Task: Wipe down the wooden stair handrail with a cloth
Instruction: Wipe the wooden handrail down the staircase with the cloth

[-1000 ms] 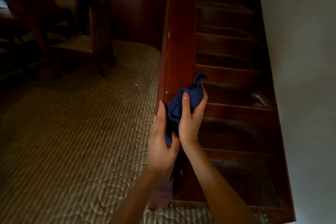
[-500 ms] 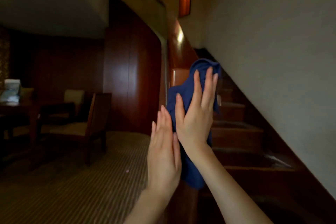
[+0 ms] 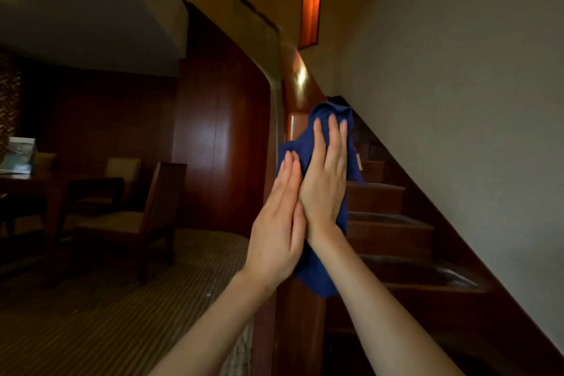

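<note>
Bare hands and forearms at a stairway

The left hand (image 3: pixel 274 223) and right hand (image 3: pixel 326 183) are uncovered, each with long, slim fingers (image 3: pixel 334 143) ending in short, rounded fingernails (image 3: pixel 317 123) of plain, natural finish. The left forearm (image 3: pixel 213 330) and right forearm (image 3: pixel 381 314) are bare along their whole visible length, from the wrist down to the bottom edge of the frame; any clothing on the upper arms lies outside the picture. Dim indoor light leaves the knuckles and the backs of both hands softly shaded.
</note>
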Demonstrator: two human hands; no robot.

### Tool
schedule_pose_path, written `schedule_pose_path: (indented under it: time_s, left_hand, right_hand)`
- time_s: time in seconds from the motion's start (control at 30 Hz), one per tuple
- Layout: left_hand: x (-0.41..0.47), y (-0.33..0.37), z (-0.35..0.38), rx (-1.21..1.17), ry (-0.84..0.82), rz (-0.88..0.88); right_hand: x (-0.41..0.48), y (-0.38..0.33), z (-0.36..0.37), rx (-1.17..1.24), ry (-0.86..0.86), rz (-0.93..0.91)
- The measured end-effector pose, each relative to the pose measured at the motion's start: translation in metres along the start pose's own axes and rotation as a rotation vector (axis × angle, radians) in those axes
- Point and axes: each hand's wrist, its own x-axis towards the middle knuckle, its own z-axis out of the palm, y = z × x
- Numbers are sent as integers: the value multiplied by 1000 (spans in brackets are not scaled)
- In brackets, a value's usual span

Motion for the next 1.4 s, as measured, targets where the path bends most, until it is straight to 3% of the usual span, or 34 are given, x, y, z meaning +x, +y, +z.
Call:
schedule_pose_path:
  time_s: [0.47,0.57,0.67,0.8,0.9,1.0,1.1,1.23,1.3,1.4]
  left_hand:
    - [0,-10,3,32,101,11]
    - [-38,-15,10,56,126,-7]
    - [-97,-16,16,53,70,-51]
    - [-72,-11,12,67,34,-63]
    - [-8,2,7,34,106,-135]
    - [3,3,6,15,158,-135]
    - [-64,-4,20,52,109,-134]
    - [-155,10,34,-29,62,-422]
    - [-147,14,27,36,29,-319]
    - [-88,10,16,-13,111,-268]
  right_hand:
    - [0,-3,-4,13,17,-12]
    - [-34,0,-7,96,-16,-134]
    - [-82,7,-18,119,-163,-255]
    - [-42,17,-24,139,-263,-375]
    - [18,10,-17,74,-206,-303]
    - [17,4,-13,121,-156,-206]
    - [-59,7,-18,145,-143,-134]
    - [-157,12,-37,73,-271,-170]
    - [-141,14,-36,83,-328,-242]
    - [-74,4,-22,34,-255,-224]
